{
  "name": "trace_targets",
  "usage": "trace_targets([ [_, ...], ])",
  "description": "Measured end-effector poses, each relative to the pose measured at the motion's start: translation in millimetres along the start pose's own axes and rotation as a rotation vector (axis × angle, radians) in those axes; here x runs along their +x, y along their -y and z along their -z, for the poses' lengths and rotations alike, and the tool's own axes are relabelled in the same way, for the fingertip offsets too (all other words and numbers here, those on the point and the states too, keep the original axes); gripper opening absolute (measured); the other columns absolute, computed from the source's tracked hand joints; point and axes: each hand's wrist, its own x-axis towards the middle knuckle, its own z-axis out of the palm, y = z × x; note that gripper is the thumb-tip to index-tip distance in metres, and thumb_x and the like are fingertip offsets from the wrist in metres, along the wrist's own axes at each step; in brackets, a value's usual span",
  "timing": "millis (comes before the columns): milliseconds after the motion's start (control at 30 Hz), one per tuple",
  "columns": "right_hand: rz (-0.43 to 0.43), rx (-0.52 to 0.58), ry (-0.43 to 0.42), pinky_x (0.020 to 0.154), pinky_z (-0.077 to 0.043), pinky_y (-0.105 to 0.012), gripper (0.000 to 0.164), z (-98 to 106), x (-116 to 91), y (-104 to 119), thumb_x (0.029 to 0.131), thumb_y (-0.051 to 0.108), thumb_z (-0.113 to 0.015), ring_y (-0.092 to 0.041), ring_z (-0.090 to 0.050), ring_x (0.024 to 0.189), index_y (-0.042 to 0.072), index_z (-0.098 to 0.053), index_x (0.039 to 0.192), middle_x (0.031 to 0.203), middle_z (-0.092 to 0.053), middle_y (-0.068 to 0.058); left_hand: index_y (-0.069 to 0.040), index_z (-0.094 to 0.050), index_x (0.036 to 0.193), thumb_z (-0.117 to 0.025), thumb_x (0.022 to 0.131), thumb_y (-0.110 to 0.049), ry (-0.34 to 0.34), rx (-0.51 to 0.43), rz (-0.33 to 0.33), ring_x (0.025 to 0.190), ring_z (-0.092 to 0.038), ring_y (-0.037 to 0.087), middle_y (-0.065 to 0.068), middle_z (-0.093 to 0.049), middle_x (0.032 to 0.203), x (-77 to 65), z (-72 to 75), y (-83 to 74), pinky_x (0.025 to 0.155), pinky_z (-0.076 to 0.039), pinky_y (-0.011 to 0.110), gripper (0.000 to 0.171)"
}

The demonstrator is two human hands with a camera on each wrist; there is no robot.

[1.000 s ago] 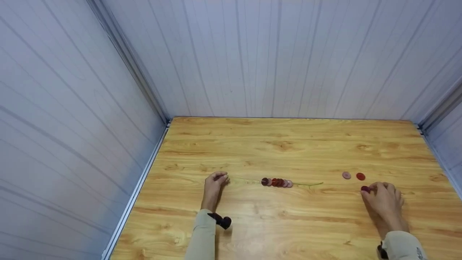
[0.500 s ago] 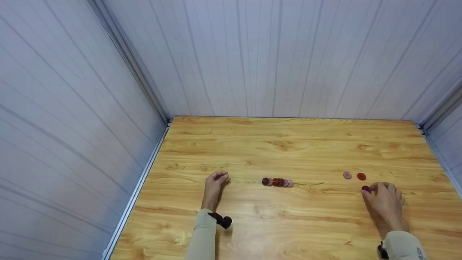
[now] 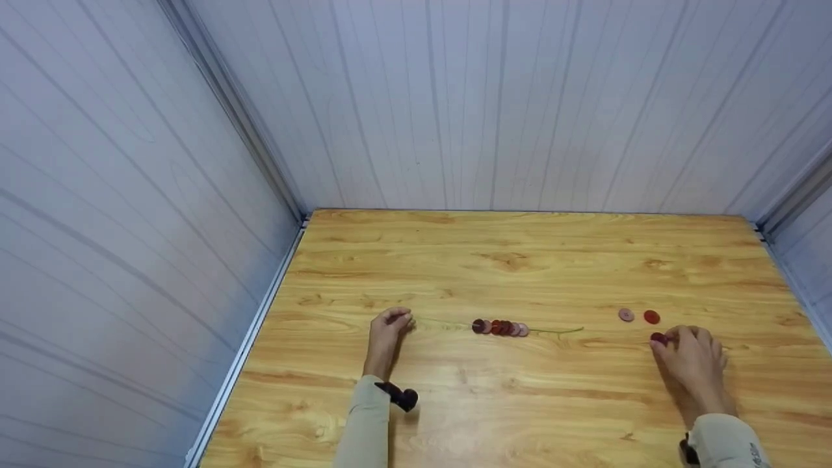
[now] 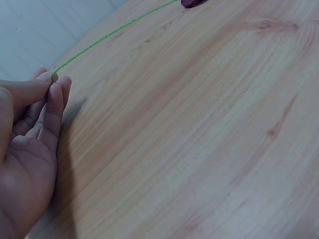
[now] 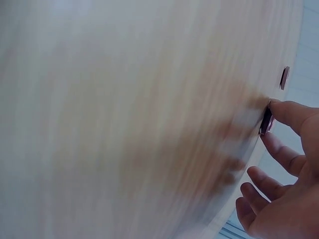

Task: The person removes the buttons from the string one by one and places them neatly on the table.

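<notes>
Between thumb and fingertips my left hand (image 3: 388, 335) pinches the end of a green string (image 4: 107, 36). The string runs right across the table to a row of overlapping buttons (image 3: 500, 327) threaded on it, dark purple, pink and red. Its other end (image 3: 559, 331) lies loose to the right of the row. On the right side, my right hand (image 3: 694, 361) holds a dark purple button (image 5: 266, 121) between thumb and index finger, the other fingers loosely bent. Just beyond that hand lie a pink button (image 3: 626, 314) and a red button (image 3: 651, 317), apart from each other.
The wood-grain table (image 3: 507, 260) is bounded by a pale panel wall (image 3: 455, 117) at the back and another at the left, with metal framing at the corners. A black strap mount (image 3: 400, 396) sits on the left wrist.
Both hands stay almost where they were, and their grips look the same. The threaded row and the loose buttons have not visibly moved on the table.
</notes>
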Motion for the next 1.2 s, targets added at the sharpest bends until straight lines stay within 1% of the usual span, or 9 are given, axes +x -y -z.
trace_targets([
  [300,0.031,0.028,-0.02,0.093,-0.018,-0.072,0.055,1.7,1.5,6.7,0.096,0.043,-0.054,-0.059,-0.021,0.121,-0.005,-0.049,0.122,0.137,-0.028,-0.038,0.008,-0.063,0.103,-0.066,0.087,0.001,-0.014,0.03,0.0,0.085,-0.066,0.022,0.011,-0.065,0.093,1.6,0.7,-0.2,0.08,-0.059,0.032,0.018],
  [433,0.058,0.058,-0.048,0.096,-0.016,-0.072,0.051,2.5,4.7,14.9,0.095,0.038,-0.056,-0.057,-0.019,0.124,-0.004,-0.05,0.124,0.138,-0.029,-0.036,0.01,-0.062,0.106,-0.066,0.087,0.0,-0.007,0.022,0.014,0.087,-0.066,0.022,0.014,-0.064,0.098,2.5,1.1,0.4,0.081,-0.058,0.031,0.022],
  [567,0.095,0.084,-0.066,0.098,-0.015,-0.072,0.044,3.4,7.1,25.2,0.095,0.032,-0.058,-0.056,-0.019,0.125,-0.002,-0.053,0.121,0.138,-0.03,-0.034,0.01,-0.061,0.108,-0.066,0.088,-0.001,-0.007,0.013,0.035,0.089,-0.065,0.02,0.015,-0.064,0.101,3.5,1.1,0.9,0.083,-0.058,0.031,0.024],
  [667,0.125,0.095,-0.07,0.099,-0.016,-0.071,0.041,3.6,8.6,34.3,0.095,0.031,-0.058,-0.055,-0.02,0.124,-0.002,-0.054,0.119,0.138,-0.032,-0.033,0.009,-0.062,0.107,-0.066,0.087,0.0,-0.012,0.022,0.03,0.087,-0.066,0.02,0.015,-0.064,0.1,4.0,1.0,1.2,0.081,-0.058,0.031,0.022],
  [733,0.15,0.109,-0.073,0.099,-0.017,-0.07,0.044,3.2,9.7,40.6,0.095,0.033,-0.058,-0.054,-0.022,0.123,-0.003,-0.053,0.119,0.136,-0.033,-0.032,0.009,-0.062,0.106,-0.066,0.087,0.0,-0.014,0.026,0.022,0.085,-0.066,0.019,0.015,-0.065,0.099,4.1,1.0,1.4,0.081,-0.058,0.031,0.021],
  [867,0.203,0.132,-0.084,0.095,-0.023,-0.066,0.05,-0.4,11.5,53.0,0.096,0.038,-0.056,-0.051,-0.027,0.119,-0.005,-0.053,0.12,0.135,-0.035,-0.032,0.009,-0.063,0.104,-0.066,0.087,0.001,-0.014,0.031,0.013,0.082,-0.067,0.018,0.014,-0.066,0.097,3.4,1.1,1.5,0.078,-0.059,0.03,0.019],
  [967,0.245,0.148,-0.092,0.097,-0.023,-0.067,0.045,-4.9,12.1,62.2,0.095,0.033,-0.059,-0.052,-0.028,0.12,-0.004,-0.054,0.118,0.136,-0.035,-0.032,0.01,-0.062,0.105,-0.066,0.087,0.001,-0.005,0.035,0.016,0.083,-0.067,0.019,0.015,-0.065,0.097,1.1,0.7,-1.8,0.08,-0.059,0.031,0.021],
  [1067,0.291,0.166,-0.099,0.101,-0.018,-0.069,0.038,-10.4,13.1,71.8,0.093,0.024,-0.064,-0.053,-0.026,0.123,-0.004,-0.056,0.117,0.138,-0.034,-0.033,0.012,-0.061,0.107,-0.065,0.088,0.0,0.004,0.04,0.011,0.084,-0.067,0.02,0.017,-0.065,0.098,0.6,0.7,-2.5,0.081,-0.058,0.032,0.023],
  [1200,0.328,0.164,-0.094,0.099,-0.02,-0.068,0.037,-18.8,14.8,84.2,0.091,0.023,-0.066,-0.05,-0.031,0.12,-0.002,-0.056,0.117,0.138,-0.035,-0.031,0.011,-0.062,0.105,-0.066,0.087,0.0,-0.005,0.052,0.001,0.082,-0.067,0.018,0.018,-0.065,0.099,2.4,0.2,-0.3,0.081,-0.059,0.031,0.021],
])
